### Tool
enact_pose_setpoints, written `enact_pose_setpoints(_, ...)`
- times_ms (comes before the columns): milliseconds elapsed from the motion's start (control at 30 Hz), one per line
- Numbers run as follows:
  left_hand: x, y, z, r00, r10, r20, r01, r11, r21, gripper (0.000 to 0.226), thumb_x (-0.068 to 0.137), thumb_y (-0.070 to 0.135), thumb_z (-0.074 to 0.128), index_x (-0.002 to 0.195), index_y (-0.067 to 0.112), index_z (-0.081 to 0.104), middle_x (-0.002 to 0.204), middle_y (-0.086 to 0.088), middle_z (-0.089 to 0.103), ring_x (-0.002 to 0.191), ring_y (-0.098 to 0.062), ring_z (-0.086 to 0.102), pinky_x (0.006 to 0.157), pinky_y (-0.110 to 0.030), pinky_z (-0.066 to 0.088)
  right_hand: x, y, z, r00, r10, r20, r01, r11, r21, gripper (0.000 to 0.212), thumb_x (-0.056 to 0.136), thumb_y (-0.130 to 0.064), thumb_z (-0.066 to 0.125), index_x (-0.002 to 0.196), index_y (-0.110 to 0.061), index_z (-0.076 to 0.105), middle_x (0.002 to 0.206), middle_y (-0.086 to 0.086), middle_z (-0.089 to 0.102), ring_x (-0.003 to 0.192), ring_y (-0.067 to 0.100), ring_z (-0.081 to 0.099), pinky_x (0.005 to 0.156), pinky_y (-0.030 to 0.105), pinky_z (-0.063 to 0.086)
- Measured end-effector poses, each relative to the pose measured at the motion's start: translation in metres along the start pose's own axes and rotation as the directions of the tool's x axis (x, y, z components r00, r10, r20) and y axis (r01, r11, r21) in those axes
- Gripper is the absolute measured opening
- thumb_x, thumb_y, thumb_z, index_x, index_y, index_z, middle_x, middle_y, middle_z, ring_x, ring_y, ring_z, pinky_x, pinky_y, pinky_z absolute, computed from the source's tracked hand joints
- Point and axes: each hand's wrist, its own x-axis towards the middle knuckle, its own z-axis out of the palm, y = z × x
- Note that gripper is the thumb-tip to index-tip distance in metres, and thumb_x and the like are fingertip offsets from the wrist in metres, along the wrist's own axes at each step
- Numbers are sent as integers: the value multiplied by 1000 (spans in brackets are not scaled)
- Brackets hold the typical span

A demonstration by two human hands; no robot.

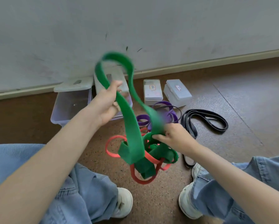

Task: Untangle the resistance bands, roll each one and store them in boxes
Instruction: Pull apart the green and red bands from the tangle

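Note:
A wide green band (131,126) loops up from a tangle on the floor. My left hand (108,104) holds it raised, gripping one strand near the top of the loop. My right hand (172,136) pinches another strand of the same green band lower down, just above the tangle. A thin red band (140,178) is wound through the green one at the bottom. A purple band (166,110) lies behind them on the floor. A black band (205,117) lies apart to the right.
An open clear box (70,107) with its lid (74,84) stands by the wall at left; a second one (127,89) sits behind my left hand. Two small closed boxes (152,92) (177,92) stand to the right. My knees and shoes frame the floor in front.

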Motion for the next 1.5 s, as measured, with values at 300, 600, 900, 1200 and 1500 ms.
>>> enact_pose_setpoints(300,-14,-39,-15,918,-111,380,-284,486,826,54,86,26,63,135,24,41,120,12,40,110,6,45,80,-7,39,10,-15,-36,993,107,45,-116,939,325,25,89,-20,60,109,-6,65,106,10,68,100,25,63,92,46,49)
enact_pose_setpoints(600,-38,-40,-3,820,48,571,-535,420,733,30,81,18,70,107,25,57,103,11,64,91,-2,62,77,-17,51,6,-12,-53,934,322,-158,-181,803,568,41,85,-26,64,83,14,58,74,26,55,71,23,52,67,34,40)
enact_pose_setpoints(900,-58,-6,22,694,205,690,-697,430,573,11,91,18,57,94,13,66,83,-1,67,75,-9,60,73,-31,49,-2,-13,-62,992,96,77,-113,962,249,30,92,-10,49,120,-13,60,118,1,63,105,14,58,86,20,44)
enact_pose_setpoints(1200,-66,17,23,714,323,622,-638,667,386,9,92,9,52,90,12,61,71,13,59,68,5,55,64,-10,45,-2,-9,-8,998,-61,-19,64,985,159,41,80,-22,71,117,-16,54,115,5,50,102,20,55,93,40,46)
enact_pose_setpoints(1500,-26,4,-11,966,63,252,-258,130,957,68,85,36,63,142,17,31,142,-7,39,128,-23,39,102,-28,35,0,-27,-56,975,-15,-220,122,869,480,4,87,-4,60,84,-7,61,75,6,67,53,15,61,50,10,42)
